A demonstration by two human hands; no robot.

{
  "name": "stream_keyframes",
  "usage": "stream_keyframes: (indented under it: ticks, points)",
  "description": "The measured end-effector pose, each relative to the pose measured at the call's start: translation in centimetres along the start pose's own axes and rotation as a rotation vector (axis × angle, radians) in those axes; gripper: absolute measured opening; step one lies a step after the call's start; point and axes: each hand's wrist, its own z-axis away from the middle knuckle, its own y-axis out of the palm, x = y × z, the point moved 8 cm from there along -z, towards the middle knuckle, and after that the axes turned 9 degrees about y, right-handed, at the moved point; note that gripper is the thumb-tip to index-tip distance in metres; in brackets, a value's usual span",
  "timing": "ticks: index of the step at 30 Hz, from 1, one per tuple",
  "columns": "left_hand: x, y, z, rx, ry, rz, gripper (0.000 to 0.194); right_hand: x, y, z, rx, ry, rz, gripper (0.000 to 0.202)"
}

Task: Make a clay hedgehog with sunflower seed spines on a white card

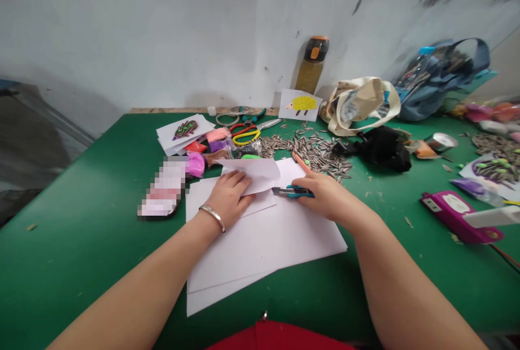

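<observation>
White paper sheets (264, 247) lie stacked on the green table. My left hand (229, 198), with a silver bangle at the wrist, presses on a smaller folded sheet (260, 172) whose upper flap is raised; its fingers are spread over the paper. In my right hand (320, 193) is a teal and black utility knife (298, 192), its blade pointing left beside the raised flap. The index finger of that hand stretches out over the upper paper edge. Sunflower seeds (317, 149) are scattered just behind the hands.
Behind the papers are scissors (247, 134), clay packets (196, 164) and a seed-decorated card (184, 130). A bottle (311, 68), a hedgehog picture (300, 105), a cream bag (361, 106) and a black cloth item (384, 149) stand further back. A magenta device (459, 217) lies at right.
</observation>
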Motion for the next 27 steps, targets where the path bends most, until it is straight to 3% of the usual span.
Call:
stream_keyframes:
  ticks: [6,13,23,27]
  points:
    - [0.1,0.1,0.1,0.000,-0.004,0.001,0.040,-0.4,-0.2,-0.1,-0.022,0.009,0.057,0.023]
    - [0.0,0.1,-0.1,0.020,-0.015,-0.004,0.040,1.1,0.2,-1.0,-0.080,-0.079,0.034,0.022]
    - [0.1,0.0,0.2,0.006,-0.025,0.012,0.040,0.3,0.0,0.0,0.034,-0.087,-0.041,0.031]
    - [0.0,-0.1,0.2,-0.018,-0.013,0.022,0.039,-0.1,0.1,0.3,0.020,-0.077,-0.012,0.033]
